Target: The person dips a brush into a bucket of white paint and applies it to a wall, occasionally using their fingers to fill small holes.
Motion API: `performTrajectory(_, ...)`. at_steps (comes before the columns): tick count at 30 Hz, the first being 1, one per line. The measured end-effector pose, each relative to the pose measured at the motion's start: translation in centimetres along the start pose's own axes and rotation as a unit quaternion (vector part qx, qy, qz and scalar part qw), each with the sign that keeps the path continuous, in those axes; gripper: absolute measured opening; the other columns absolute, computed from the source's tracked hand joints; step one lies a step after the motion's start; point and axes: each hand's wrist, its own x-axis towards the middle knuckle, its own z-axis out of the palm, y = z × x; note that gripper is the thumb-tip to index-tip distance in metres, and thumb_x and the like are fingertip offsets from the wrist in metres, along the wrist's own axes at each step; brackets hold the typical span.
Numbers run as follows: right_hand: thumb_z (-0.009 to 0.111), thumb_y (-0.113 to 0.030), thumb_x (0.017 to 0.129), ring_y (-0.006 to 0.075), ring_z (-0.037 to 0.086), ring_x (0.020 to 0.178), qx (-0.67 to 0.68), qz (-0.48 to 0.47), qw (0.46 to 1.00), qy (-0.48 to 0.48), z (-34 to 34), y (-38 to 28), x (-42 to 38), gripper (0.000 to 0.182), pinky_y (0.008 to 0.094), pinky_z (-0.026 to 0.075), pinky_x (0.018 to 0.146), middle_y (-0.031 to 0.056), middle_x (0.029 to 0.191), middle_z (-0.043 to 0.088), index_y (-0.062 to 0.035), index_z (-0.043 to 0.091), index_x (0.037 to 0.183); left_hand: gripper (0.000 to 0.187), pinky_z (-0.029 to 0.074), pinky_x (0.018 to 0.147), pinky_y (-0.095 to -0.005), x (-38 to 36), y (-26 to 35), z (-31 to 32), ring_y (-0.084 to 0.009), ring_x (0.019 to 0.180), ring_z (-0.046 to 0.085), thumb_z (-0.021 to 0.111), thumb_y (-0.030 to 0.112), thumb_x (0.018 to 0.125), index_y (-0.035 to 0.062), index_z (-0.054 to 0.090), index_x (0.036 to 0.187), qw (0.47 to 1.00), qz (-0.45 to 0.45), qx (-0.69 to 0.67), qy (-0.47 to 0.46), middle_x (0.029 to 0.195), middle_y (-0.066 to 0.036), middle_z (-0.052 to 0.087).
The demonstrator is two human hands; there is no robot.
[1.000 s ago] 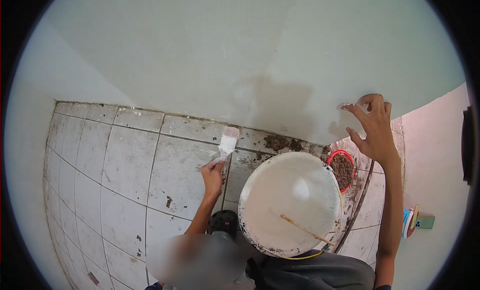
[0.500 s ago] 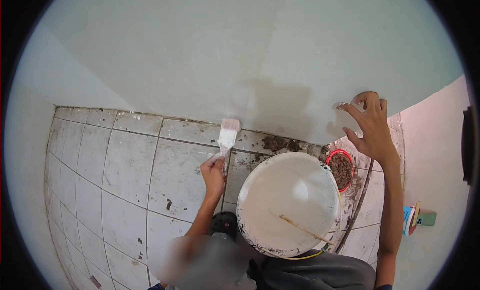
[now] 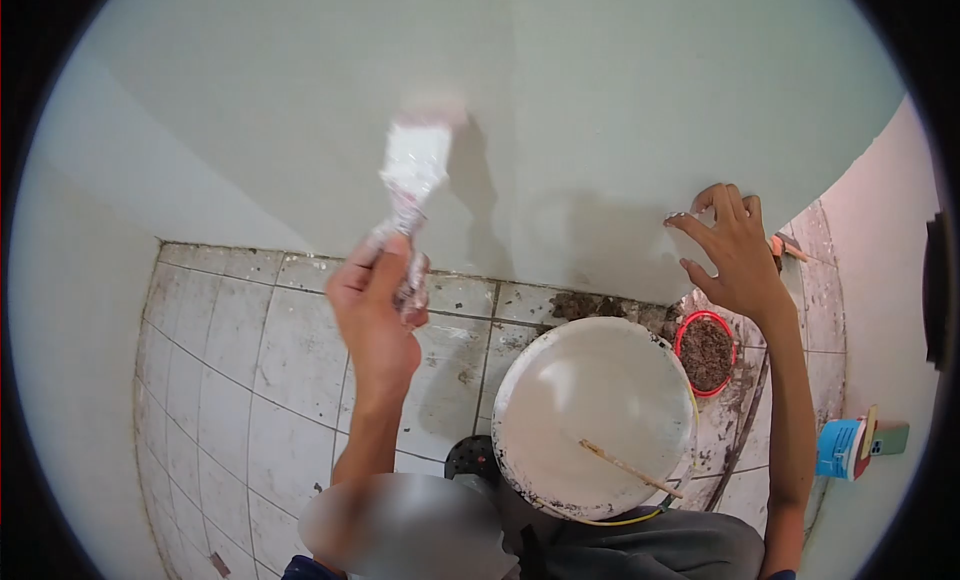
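Observation:
My left hand (image 3: 380, 295) is closed around the paint-coated handle of a paintbrush (image 3: 415, 155). The brush points upward with its blurred bristles at the pale wall (image 3: 600, 80), well above the floor line. Over on the right, my right hand (image 3: 738, 250) is empty, fingers bent and spread, fingertips at the lower wall. Between my arms stands a large round bucket (image 3: 590, 400) of whitish paint, its rim stained. A thin stick (image 3: 630, 467) lies across the bucket's near right side.
A red-rimmed container (image 3: 705, 355) of brown, crumbly material sits right of the bucket. Dirt (image 3: 590, 306) lies along the wall's foot on the tiled floor (image 3: 290, 365). Far right are a blue tub (image 3: 840, 448) and a green phone (image 3: 890, 438). A dark shoe (image 3: 470, 457) is beside the bucket.
My left hand has lifted the paintbrush from the wall's bottom edge to higher up the wall, slightly left. My right hand stays at the wall. The view has shifted a little.

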Motion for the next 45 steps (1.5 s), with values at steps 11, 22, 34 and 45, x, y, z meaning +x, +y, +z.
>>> performTrajectory(11,0.075,-0.015,0.066,0.0230,0.045,0.101,0.022,-0.011,0.999,0.034,-0.1,0.6,-0.4,0.042,0.0394,0.034,0.086,0.0084,0.103,0.045,-0.0133,0.067,0.108,0.015,0.030,0.035,-0.0251,0.5,-23.4,-7.5,-0.0082,0.041,0.044,0.060,0.010,0.091,0.0008,0.065,0.081,0.979,-0.173,0.086,0.057,0.059,-0.001,0.054)
performTrajectory(22,0.076,-0.016,0.065,0.0219,0.046,0.101,0.032,-0.029,0.997,0.060,0.3,1.1,-0.7,0.044,0.0361,0.034,0.081,0.0080,0.104,0.046,-0.0144,0.066,0.108,0.018,0.023,0.036,-0.0212,0.9,-4.2,-0.3,-0.0046,0.041,0.039,0.059,0.012,0.093,-0.0041,0.066,0.098,0.992,-0.060,0.107,0.028,0.063,-0.003,0.057)
performTrajectory(34,0.076,-0.020,0.068,0.0198,0.046,0.102,0.000,-0.023,0.998,0.053,0.7,1.2,-0.9,0.042,0.0357,0.035,0.082,0.0060,0.105,0.047,-0.0165,0.066,0.109,0.018,0.028,0.034,-0.0248,0.6,-17.7,-4.9,-0.0092,0.039,0.044,0.064,0.015,0.092,0.0000,0.062,0.081,0.987,-0.128,0.086,0.035,0.058,-0.002,0.054)
performTrajectory(45,0.076,-0.020,0.068,0.0193,0.047,0.102,-0.023,-0.023,0.998,0.054,0.8,1.3,-0.9,0.042,0.0352,0.036,0.081,0.0051,0.104,0.048,-0.0176,0.066,0.109,0.014,0.024,0.035,-0.0208,-0.1,-3.8,0.9,-0.0035,0.041,0.039,0.061,0.013,0.093,-0.0007,0.065,0.092,0.995,-0.026,0.092,0.036,0.063,-0.003,0.057)
